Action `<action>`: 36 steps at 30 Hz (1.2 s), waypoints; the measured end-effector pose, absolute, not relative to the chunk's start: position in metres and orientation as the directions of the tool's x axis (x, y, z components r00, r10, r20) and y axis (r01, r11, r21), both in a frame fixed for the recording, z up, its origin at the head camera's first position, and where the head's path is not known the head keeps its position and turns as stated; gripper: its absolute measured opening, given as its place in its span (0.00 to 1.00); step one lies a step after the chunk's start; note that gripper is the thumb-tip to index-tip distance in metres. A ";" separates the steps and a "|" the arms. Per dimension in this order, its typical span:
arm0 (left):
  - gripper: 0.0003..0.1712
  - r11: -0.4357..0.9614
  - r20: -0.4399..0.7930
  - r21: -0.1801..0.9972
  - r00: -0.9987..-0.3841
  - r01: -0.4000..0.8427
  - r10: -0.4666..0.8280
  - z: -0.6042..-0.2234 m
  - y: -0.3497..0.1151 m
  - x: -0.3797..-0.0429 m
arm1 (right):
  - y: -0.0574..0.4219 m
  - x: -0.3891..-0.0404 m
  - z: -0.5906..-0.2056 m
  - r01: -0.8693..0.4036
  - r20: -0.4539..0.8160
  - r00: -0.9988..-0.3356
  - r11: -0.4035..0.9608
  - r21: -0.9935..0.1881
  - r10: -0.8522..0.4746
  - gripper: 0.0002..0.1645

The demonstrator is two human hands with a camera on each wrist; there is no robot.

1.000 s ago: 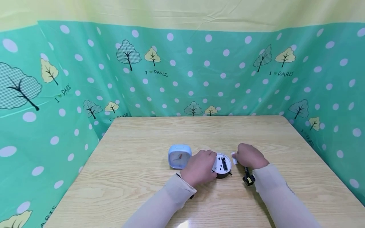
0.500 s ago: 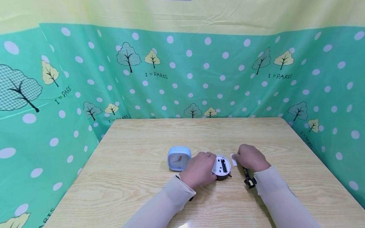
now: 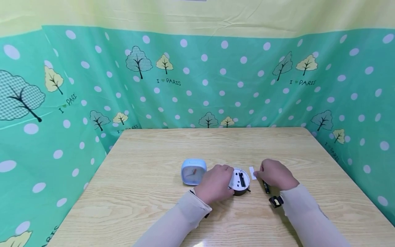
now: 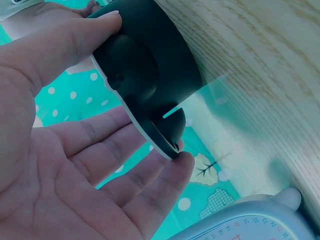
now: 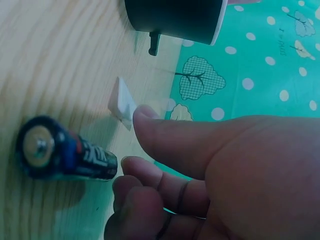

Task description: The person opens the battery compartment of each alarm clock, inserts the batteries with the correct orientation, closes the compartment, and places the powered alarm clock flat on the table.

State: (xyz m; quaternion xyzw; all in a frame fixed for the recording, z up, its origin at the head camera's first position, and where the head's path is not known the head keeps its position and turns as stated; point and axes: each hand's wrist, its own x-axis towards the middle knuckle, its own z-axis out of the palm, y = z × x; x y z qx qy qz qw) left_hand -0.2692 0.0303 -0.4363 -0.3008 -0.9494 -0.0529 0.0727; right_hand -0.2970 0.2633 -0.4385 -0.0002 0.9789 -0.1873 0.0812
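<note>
My left hand point(image 3: 217, 183) grips a round clock lying face down, its white back point(image 3: 239, 179) turned up and a dark battery slot showing in it. In the left wrist view the thumb presses the clock's black casing point(image 4: 150, 55) and the fingertips curl at its white rim. A small white battery cover point(image 3: 252, 173) lies on the table right of the clock. Over it, my right hand point(image 3: 274, 174) has its thumb tip by the cover and its loosely bent fingers beside a dark battery point(image 5: 90, 155). A gap shows between that thumb and the fingers.
A light blue square clock point(image 3: 193, 171) stands left of my left hand. The wooden table point(image 3: 148, 154) ends at a green dotted curtain point(image 3: 213, 82) at the back and sides. A small black wrist camera point(image 3: 276, 201) sits at the right cuff.
My right hand has shifted a little right and toward me, off the white battery cover, which now shows more fully. The battery shows beneath the hand. The left hand keeps its hold on the clock.
</note>
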 end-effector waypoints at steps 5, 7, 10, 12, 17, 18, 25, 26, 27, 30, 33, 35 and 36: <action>0.33 0.813 0.171 0.060 -0.808 0.579 0.563 -0.437 0.030 -0.269 | 0.264 -0.294 -0.437 0.026 -0.168 -0.985 0.934 -0.356 -0.036 0.20; 0.33 0.812 0.172 0.059 -0.808 0.580 0.564 -0.437 0.030 -0.269 | 0.264 -0.292 -0.436 0.018 -0.168 -0.985 0.935 -0.355 -0.044 0.20; 0.33 0.812 0.174 0.056 -0.807 0.581 0.565 -0.436 0.030 -0.269 | 0.265 -0.289 -0.434 0.013 -0.183 -0.981 0.936 -0.351 -0.056 0.21; 0.33 0.811 0.175 0.055 -0.806 0.582 0.566 -0.436 0.030 -0.269 | 0.266 -0.286 -0.433 0.017 -0.205 -0.977 0.937 -0.348 -0.058 0.22; 0.33 0.810 0.178 0.058 -0.804 0.584 0.567 -0.436 0.030 -0.269 | 0.268 -0.279 -0.431 0.045 -0.265 -0.963 0.939 -0.341 -0.050 0.24; 0.33 0.810 0.178 0.058 -0.804 0.584 0.567 -0.436 0.030 -0.269 | 0.268 -0.278 -0.430 0.047 -0.271 -0.961 0.939 -0.341 -0.050 0.23; 0.32 0.811 0.180 0.050 -0.804 0.583 0.567 -0.436 0.030 -0.268 | 0.267 -0.276 -0.429 0.049 -0.307 -0.950 0.940 -0.337 -0.060 0.17; 0.32 0.811 0.179 0.051 -0.804 0.583 0.567 -0.436 0.030 -0.268 | 0.267 -0.275 -0.429 0.048 -0.308 -0.949 0.940 -0.337 -0.062 0.16; 0.32 0.811 0.179 0.050 -0.804 0.582 0.566 -0.436 0.030 -0.268 | 0.267 -0.275 -0.428 0.046 -0.309 -0.949 0.939 -0.340 -0.065 0.15; 0.33 0.811 0.180 0.050 -0.804 0.582 0.566 -0.435 0.030 -0.268 | 0.266 -0.273 -0.428 0.038 -0.308 -0.948 0.937 -0.348 -0.076 0.13; 0.33 0.811 0.180 0.051 -0.804 0.583 0.566 -0.435 0.030 -0.268 | 0.265 -0.272 -0.427 0.030 -0.306 -0.948 0.936 -0.351 -0.085 0.12; 0.33 0.811 0.180 0.052 -0.804 0.583 0.566 -0.435 0.030 -0.268 | 0.265 -0.271 -0.427 0.022 -0.304 -0.948 0.936 -0.351 -0.092 0.11; 0.33 0.811 0.179 0.052 -0.804 0.583 0.566 -0.435 0.030 -0.268 | 0.265 -0.271 -0.427 0.018 -0.302 -0.948 0.936 -0.352 -0.096 0.10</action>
